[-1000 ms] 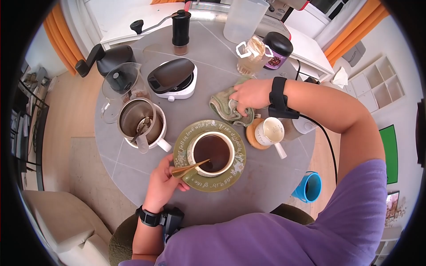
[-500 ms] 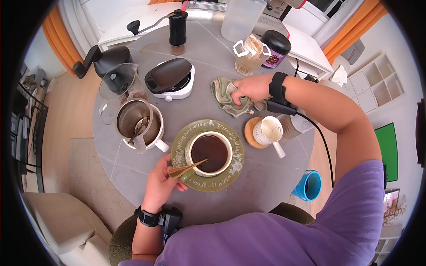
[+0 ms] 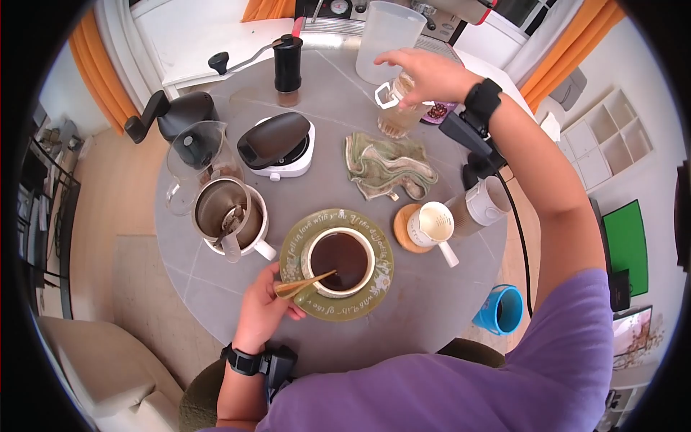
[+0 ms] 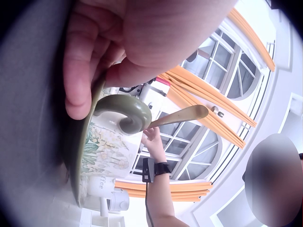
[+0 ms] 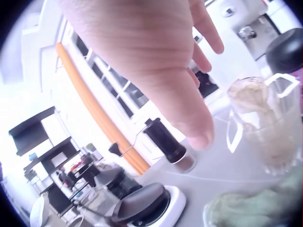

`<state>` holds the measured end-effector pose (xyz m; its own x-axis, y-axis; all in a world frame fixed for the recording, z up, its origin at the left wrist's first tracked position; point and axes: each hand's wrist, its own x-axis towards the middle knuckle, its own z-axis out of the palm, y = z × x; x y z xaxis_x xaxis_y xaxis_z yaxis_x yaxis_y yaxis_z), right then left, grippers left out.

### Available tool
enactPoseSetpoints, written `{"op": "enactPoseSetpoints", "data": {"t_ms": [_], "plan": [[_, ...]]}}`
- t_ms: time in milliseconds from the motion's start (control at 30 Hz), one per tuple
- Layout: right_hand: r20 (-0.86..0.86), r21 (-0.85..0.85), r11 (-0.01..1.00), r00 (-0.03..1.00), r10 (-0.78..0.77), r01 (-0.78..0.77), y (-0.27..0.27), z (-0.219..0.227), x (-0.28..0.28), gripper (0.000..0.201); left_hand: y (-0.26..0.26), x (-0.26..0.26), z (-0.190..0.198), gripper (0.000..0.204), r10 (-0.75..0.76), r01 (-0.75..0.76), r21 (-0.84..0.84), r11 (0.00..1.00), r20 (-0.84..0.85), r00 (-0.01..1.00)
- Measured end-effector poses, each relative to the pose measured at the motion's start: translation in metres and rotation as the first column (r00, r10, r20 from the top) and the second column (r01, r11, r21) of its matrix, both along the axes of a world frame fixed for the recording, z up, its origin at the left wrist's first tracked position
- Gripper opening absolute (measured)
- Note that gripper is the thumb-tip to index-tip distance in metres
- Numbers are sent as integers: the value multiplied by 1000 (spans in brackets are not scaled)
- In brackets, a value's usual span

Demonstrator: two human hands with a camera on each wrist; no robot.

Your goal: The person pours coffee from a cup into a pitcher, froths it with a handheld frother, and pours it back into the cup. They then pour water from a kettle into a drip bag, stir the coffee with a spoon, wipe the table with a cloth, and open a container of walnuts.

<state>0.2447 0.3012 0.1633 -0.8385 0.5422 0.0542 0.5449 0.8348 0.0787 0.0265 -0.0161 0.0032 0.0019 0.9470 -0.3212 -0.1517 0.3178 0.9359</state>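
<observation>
My left hand [image 3: 260,311] grips the rim of a green saucer [image 3: 340,308] with white lettering. On it stands a floral cup [image 4: 111,149] of dark brown liquid [image 3: 340,261]. A gold spoon [image 3: 296,288] leans in the cup, its handle end above the cup's green handle [image 4: 125,111]. At the back, my right hand [image 3: 432,75] reaches over a ribbed glass [image 3: 394,124] with a drip bag [image 5: 258,97] hooked on its rim. Its fingers are spread and hold nothing. A crumpled green-striped cloth [image 3: 389,165] lies on the table in front of the glass.
A small white handled jug [image 3: 432,223] stands on a wooden coaster [image 3: 404,229] at right. Left are a white mug with a metal strainer [image 3: 224,209], a glass server [image 3: 198,147] and a white scale [image 3: 294,164]. A hand grinder [image 3: 288,63] and a tall plastic pitcher [image 3: 389,39] stand behind.
My right hand has let go of the cloth and moved up and back to above the glass. The cloth stays on the table. My left hand keeps its grip on the saucer.
</observation>
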Motion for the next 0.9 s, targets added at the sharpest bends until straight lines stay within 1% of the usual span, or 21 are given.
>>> {"op": "enactPoseSetpoints", "data": {"t_ms": [33, 100, 133, 167, 233, 400, 467, 500, 567, 600, 633, 700, 767, 833, 867, 900], "plan": [[-4, 6, 1000, 1000, 2, -2, 8, -4, 4, 74, 0, 1, 1, 32, 15, -15, 14, 1000, -3, 1000], [184, -130, 981, 976, -118, 143, 22, -15, 7, 94, 0, 0, 0, 33, 17, -18, 19, 1000, 4, 1000], [249, -136, 971, 955, -159, 197, 29, -23, 8, 109, 0, 0, 0, 33, 15, -16, 16, 1000, 14, 1000], [247, -134, 972, 957, -153, 190, 34, -29, 10, 109, 0, 0, 0, 33, 22, -22, 18, 1000, 12, 1000], [249, -236, 931, 944, -218, 277, 40, -37, 13, 110, 0, 0, 1, 36, 13, -13, 5, 1000, 21, 1000], [207, -269, 928, 956, -206, 258, 45, -37, 13, 106, 1, 0, 3, 40, 10, -10, -19, 1000, 22, 1000], [104, -182, 965, 980, -170, 187, 49, -32, 10, 102, 2, -1, 2, 42, 14, -13, -17, 1000, 15, 1000], [106, -184, 965, 980, -170, 187, 54, -28, 7, 102, 1, -1, 2, 42, 13, -13, -19, 1000, 21, 1000], [5, -149, 986, 997, -75, 75, 64, -21, -3, 100, 1, 0, 2, 43, 6, -6, -26, 1000, 28, 1000], [42, -176, 979, 995, -96, 102, 58, -17, -11, 101, 1, 0, 4, 43, 9, -8, -31, 999, 33, 999], [40, -173, 980, 995, -96, 101, 55, -19, -14, 101, 2, 0, 5, 43, 18, -16, -32, 999, 39, 999], [162, -213, 960, 976, -146, 179, 54, -30, -18, 102, 2, -2, 3, 43, 15, -14, -18, 1000, 30, 999], [153, -229, 961, 981, -119, 152, 57, -41, -12, 102, 0, -1, 1, 43, 17, -16, -14, 1000, 30, 999], [122, -254, 951, 981, -149, 176, 57, -49, -6, 106, 0, -2, 2, 43, 7, -6, -24, 1000, 32, 999], [110, -311, 929, 979, -174, 200, 59, -50, -4, 109, 1, -1, 2, 43, 7, -6, -24, 1000, 32, 999], [109, -311, 929, 979, -174, 200, 61, -54, -3, 109, 1, -1, 2, 43, 9, -8, -26, 1000, 29, 1000]]}}
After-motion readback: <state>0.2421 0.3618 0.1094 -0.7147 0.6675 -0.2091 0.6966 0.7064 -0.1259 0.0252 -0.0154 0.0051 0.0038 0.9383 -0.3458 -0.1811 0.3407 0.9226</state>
